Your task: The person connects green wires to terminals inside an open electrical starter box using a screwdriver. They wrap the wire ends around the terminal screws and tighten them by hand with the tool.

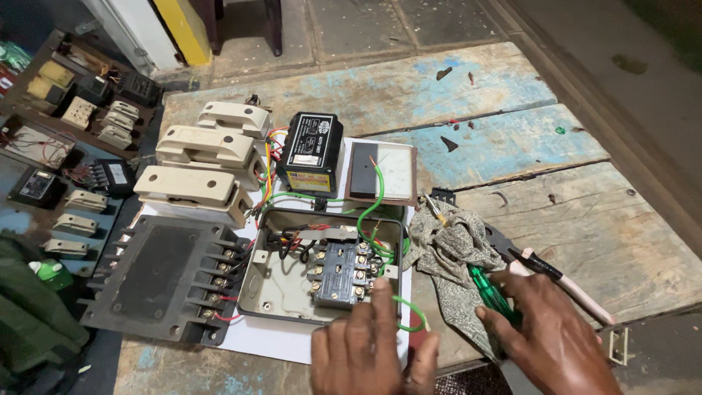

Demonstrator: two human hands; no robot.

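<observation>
I'm looking down at the bench: my left hand (369,344) is lying flat and released, fingers pointing up at the open metal switch box (322,263), index tip just touching the blue-grey contactor block (338,272) near a loose green wire loop (409,311). My right hand (545,329) is closing its fingers on the green-handled screwdriver (488,291), which is lying on the crumpled grey rag (446,256) just right of the box. For doing this well, I'm judging that the driver wants a full grip on the handle before lifting, so the rag isn't dragging along, and the left hand should be steadying the box wall, not resting on terminals or the loose green wire. Counting: three cream fuse carriers (197,172) stacked at upper left, one black relay unit (311,150), one panel meter (382,172), one black terminal cover plate (164,274), one pair of pliers with pink-and-black handles (556,278) beside the right hand, one small yellow-tipped tester (435,208) poking out of the rag. All sitting on a white sheet (285,340) on the worn wooden table (570,197). More cream fuse parts are on the board at far left; too cluttered for counting.
</observation>
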